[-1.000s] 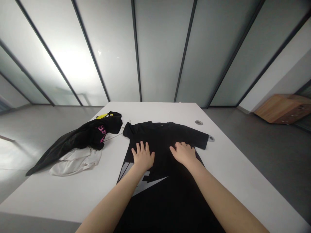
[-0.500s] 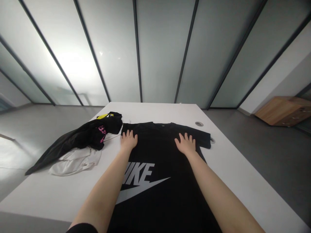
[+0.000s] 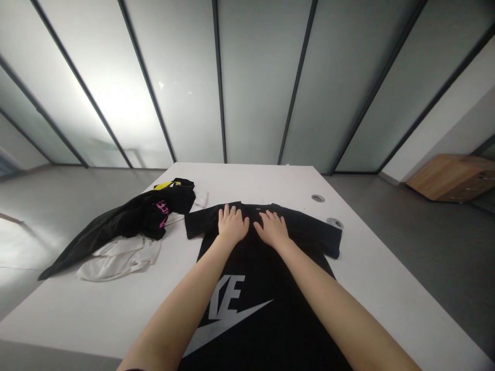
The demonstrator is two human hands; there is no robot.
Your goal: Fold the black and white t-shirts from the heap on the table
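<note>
A black T-shirt with a pale printed logo lies spread out, its collar toward the far end and both sleeves stretched sideways. My left hand rests flat on it just below the left side of the collar, fingers spread. On the other side of the neckline my right hand lies palm down, its fingers also apart. The two thumbs point at each other with a small gap of cloth between. My left forearm covers part of the logo.
The white table carries a heap of black clothes at the left, with a whitish garment under it. Two round grommets are set near the right edge. Frosted glass panels stand beyond; a wooden cabinet is far right.
Both hands have moved inward, from the shoulder areas to beside the collar. The T-shirt has shifted slightly toward me, and its left sleeve now shows fully.
</note>
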